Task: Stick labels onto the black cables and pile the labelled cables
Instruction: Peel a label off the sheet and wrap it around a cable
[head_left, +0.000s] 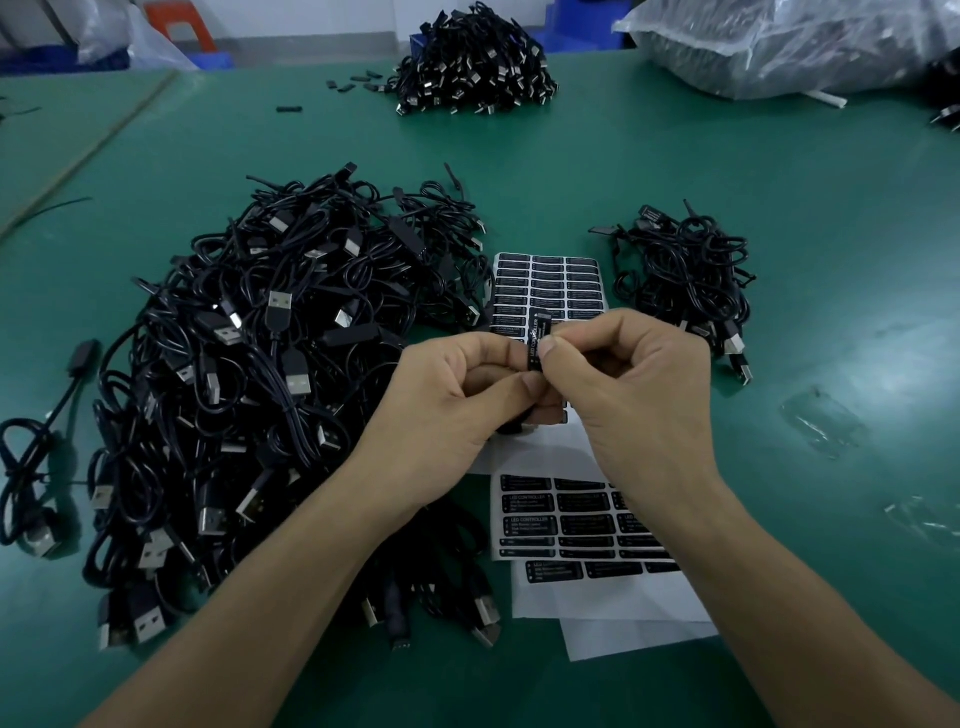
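Where left hand (457, 400) and right hand (639, 395) meet, both pinch a black label (536, 338), lettered white and held upright; sheets (550, 286) lie beneath the grip, a big cable heap (260, 364) left, a small pile (685, 280) right.

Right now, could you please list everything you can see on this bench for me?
big cable pile: one, black, left of centre on the table
small cable pile: one, black, right of centre
far cable pile: one, black, far table edge
loose cable: one, black, far left
label sheets: several, white with black labels, centre
plastic bags: clear, count unclear, far right
table: one, green
held label: one, black, white print, above the sheets
left hand: centre, pinches the held label
right hand: centre, pinches the held label
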